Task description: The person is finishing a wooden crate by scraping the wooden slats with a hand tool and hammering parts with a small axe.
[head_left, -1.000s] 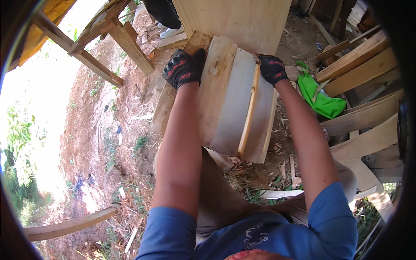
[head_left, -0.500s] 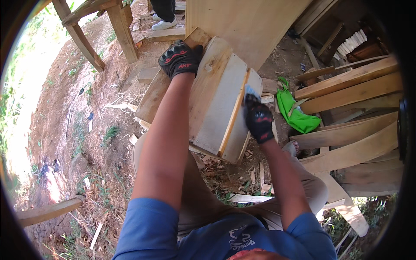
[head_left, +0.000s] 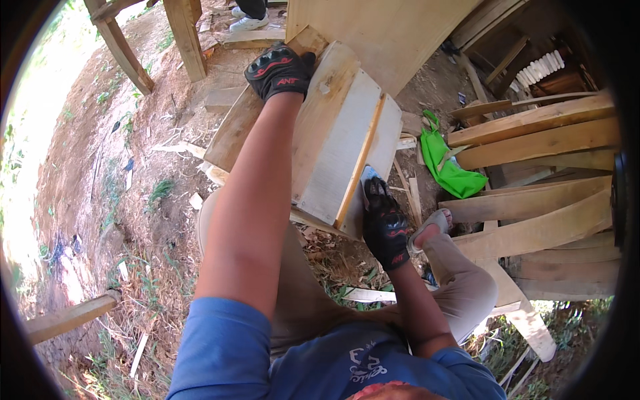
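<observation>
A tilted wooden piece like a box or drawer (head_left: 320, 143) lies in front of me, with a whitish panel (head_left: 339, 143) and a narrow raised wooden strip (head_left: 360, 162) running along it. My left hand (head_left: 280, 72), in a black glove with red marks, is closed over its far upper edge. In a matching glove, my right hand (head_left: 385, 227) is low on the right side of the panel, beside the strip's near end. Its fingers are closed on a small pale-blue flat piece (head_left: 369, 173) pressed to the surface; most of that piece is hidden under the glove.
A large plywood sheet (head_left: 380, 37) stands behind the box. Stacked boards (head_left: 540, 137) fill the right side, with a bright green bag (head_left: 448, 167) beside them. A wooden frame (head_left: 183, 40) stands at the far left, near a person's shoe (head_left: 249, 23). Wood scraps litter the ground.
My right hand has slid toward me along the strip with the pale-blue piece. My left hand keeps its hold on the far edge. The view has shifted slightly.
</observation>
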A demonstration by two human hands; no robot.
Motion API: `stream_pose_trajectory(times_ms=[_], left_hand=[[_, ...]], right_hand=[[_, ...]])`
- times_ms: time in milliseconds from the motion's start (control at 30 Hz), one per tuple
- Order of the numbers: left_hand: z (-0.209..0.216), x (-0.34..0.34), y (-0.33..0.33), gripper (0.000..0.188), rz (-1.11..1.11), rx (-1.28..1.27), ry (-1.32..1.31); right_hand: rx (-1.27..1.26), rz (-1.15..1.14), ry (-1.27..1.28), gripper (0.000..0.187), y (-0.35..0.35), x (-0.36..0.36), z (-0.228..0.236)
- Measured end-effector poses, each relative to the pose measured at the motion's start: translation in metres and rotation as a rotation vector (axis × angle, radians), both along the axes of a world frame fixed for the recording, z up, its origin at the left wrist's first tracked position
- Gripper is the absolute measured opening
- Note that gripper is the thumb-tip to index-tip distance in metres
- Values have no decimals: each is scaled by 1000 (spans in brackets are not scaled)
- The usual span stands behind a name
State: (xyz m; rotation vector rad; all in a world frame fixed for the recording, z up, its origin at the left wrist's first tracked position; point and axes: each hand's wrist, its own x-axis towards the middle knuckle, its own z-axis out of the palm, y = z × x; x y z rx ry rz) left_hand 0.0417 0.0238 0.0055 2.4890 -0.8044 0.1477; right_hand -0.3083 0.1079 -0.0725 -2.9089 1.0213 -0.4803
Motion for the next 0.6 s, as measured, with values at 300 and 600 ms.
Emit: stream_pose_trajectory(times_ms=[300,600], left_hand=[[-3,3,2,57,26,10,-44],[9,3,0,66,21,85,23]], right_hand=[[-293,-55,-49,39,-110,23,-45],[-131,-144,113,34,-300,65,-34]])
